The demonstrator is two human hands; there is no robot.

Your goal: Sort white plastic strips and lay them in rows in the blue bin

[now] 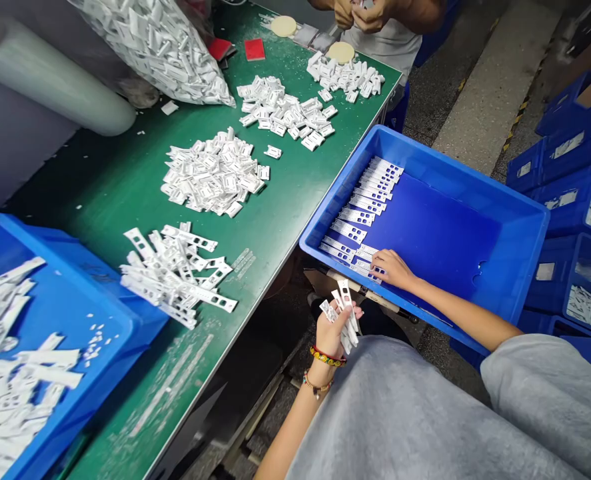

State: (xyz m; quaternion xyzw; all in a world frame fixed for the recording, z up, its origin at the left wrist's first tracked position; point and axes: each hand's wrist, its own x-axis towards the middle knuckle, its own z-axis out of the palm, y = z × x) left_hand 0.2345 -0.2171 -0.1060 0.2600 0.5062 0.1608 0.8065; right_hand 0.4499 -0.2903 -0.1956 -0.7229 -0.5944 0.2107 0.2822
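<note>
My left hand (336,325), with two beaded bracelets on its wrist, is closed around several white plastic strips (346,293) with square holes, fanned out above my lap. Inside the shallow blue tray (475,170), my right hand (396,269) reaches to the near left corner. Its fingers are bent together on the end of a white plastic strip (366,252), partly hidden under the fingertips. More strips (358,217) lie side by side in a row along the tray's left side.
On the green table (140,173) lie a heap of long strips (175,273) and piles of short white parts (215,172). A blue bin (120,327) of white pieces stands left, a filled plastic bag (160,50) behind. Another person's hands (365,13) work opposite. Blue crates (550,200) are stacked right.
</note>
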